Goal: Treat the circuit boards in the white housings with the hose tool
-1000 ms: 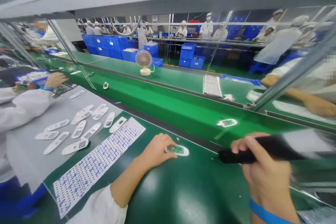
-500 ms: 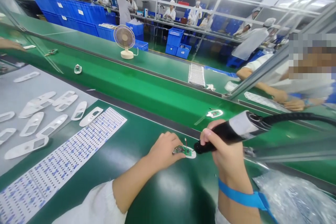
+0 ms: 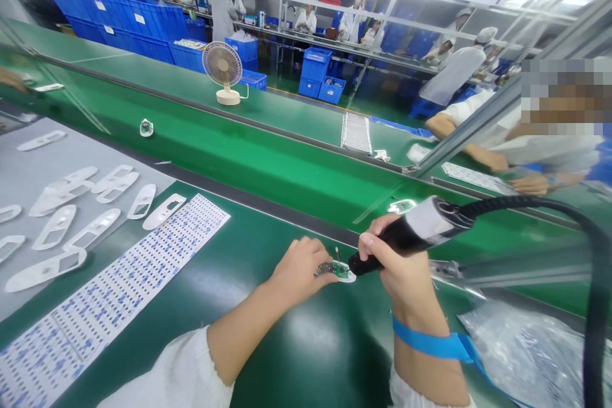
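Note:
My left hand (image 3: 305,269) grips a small white shell with a green circuit board (image 3: 341,271) on the green tabletop; its fingers cover the shell's left end. Closed round a black and white tool (image 3: 411,229) is my right hand (image 3: 399,261), with a blue band at the wrist. The tool lies tilted, its black tip beside the right end of the shell; whether they touch I cannot tell. A thick black cable leaves the tool's back end.
White shells (image 3: 98,227) lie on a grey mat at the left, beside a printed sheet (image 3: 119,293). A clear plastic bag (image 3: 535,350) is at lower right. Past the green belt (image 3: 239,153) stand a fan (image 3: 223,67) and a metal frame. A person sits at the right.
The tool and my right hand have shifted slightly left. More of the black cable shows at the right. On the belt, the board pieces have moved a little to the right.

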A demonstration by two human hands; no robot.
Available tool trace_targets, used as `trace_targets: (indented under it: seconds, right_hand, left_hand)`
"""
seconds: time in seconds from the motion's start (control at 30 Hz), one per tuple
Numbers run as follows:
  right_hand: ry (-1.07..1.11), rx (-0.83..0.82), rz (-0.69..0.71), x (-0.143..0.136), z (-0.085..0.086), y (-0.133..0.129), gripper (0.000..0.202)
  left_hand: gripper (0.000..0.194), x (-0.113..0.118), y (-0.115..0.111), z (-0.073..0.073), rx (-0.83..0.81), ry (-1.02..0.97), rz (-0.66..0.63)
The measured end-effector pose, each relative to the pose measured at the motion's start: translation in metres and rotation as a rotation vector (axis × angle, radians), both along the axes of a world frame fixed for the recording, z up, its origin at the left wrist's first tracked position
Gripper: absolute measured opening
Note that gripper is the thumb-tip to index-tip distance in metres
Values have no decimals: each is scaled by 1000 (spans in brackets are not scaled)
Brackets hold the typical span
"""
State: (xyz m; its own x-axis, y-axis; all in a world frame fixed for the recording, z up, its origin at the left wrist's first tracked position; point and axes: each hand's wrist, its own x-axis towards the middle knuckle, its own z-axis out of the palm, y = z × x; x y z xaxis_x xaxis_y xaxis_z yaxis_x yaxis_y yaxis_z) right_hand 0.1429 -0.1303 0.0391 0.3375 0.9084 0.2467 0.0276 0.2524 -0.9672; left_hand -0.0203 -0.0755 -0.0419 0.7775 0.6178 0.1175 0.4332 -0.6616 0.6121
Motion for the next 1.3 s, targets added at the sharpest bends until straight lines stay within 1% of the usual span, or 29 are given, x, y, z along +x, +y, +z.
trace_targets:
  seconds: [0.17, 0.3, 0.47, 0.57, 0.63, 0.7, 0.73, 0.77, 0.8, 0.83, 0.9, 0.93, 0.97, 1.0, 1.03, 1.07, 1.1, 1.13, 1.17, 1.2, 1.23, 1.27, 1.3]
  right_hand:
    - [29, -7, -20, 1, -5, -3, 24]
    - [13, -41, -5, 3, -8, -8, 24]
    - [65, 1, -6, 8, -13, -11, 25]
    - [74, 5, 22, 12, -14, -9, 23]
    - [107, 45, 35, 19, -12, -9, 24]
    - [179, 138, -5, 30, -6, -11, 29]
    - [213, 186, -63, 37, -3, -14, 30]
    - [238, 224, -152, 45, 1, -18, 31]
    - [248, 252, -275, 54, 4, -22, 31]
    - [247, 270, -428, 63, 6, -27, 31]
    - [222, 279, -764, 79, 6, -35, 31]
    - [199, 272, -916, 86, 5, -38, 32]
    - [174, 257, -1038, 92, 3, -41, 32]
    - [149, 236, -1126, 97, 1, -44, 33]
    - [130, 215, -1181, 101, -1, -46, 33]
    - [120, 196, -1206, 103, -1, -48, 33]
    - [121, 182, -1201, 104, -1, -50, 33]
    - [136, 166, -1156, 104, 0, -52, 33]
    - [160, 142, -1066, 103, 2, -54, 33]
    - [192, 110, -937, 102, 4, -56, 32]
    - [229, 71, -782, 100, 6, -57, 33]
    - [267, 30, -620, 97, 7, -57, 33]
    - [301, -10, -471, 94, 7, -57, 33]
  left_hand:
    - [23, 1, 0, 1, -4, 6, 11]
    - [22, 1, -1, 2, -7, 1, 21]
    - [20, 1, 0, 1, -2, -8, 23]
    - [20, 1, 0, 0, 10, -26, 35]
    - [18, -1, -3, -3, 30, -31, 39]
    - [16, -2, -3, -7, 60, -33, 33]
    - [16, -2, -1, -8, 77, -39, 26]
    - [16, -1, 4, -9, 96, -48, 15]
    - [17, 2, 12, -9, 118, -58, 6]
    - [18, 7, 23, -8, 144, -62, 2]
    - [21, 24, 57, -2, 204, -46, 15]
    - [23, 36, 77, 3, 235, -22, 37]
    - [25, 49, 99, 8, 261, 8, 67]
    - [27, 62, 119, 14, 281, 47, 110]
    - [28, 75, 139, 19, 294, 97, 160]
    - [29, 86, 155, 23, 300, 145, 213]
    - [29, 95, 168, 26, 301, 184, 259]
    - [29, 102, 177, 28, 299, 212, 298]
    - [30, 106, 180, 28, 297, 228, 328]
    - [31, 108, 178, 26, 297, 236, 353]
    - [33, 107, 171, 23, 301, 228, 375]
    - [34, 104, 158, 19, 305, 198, 388]
    - [33, 100, 140, 14, 304, 138, 378]
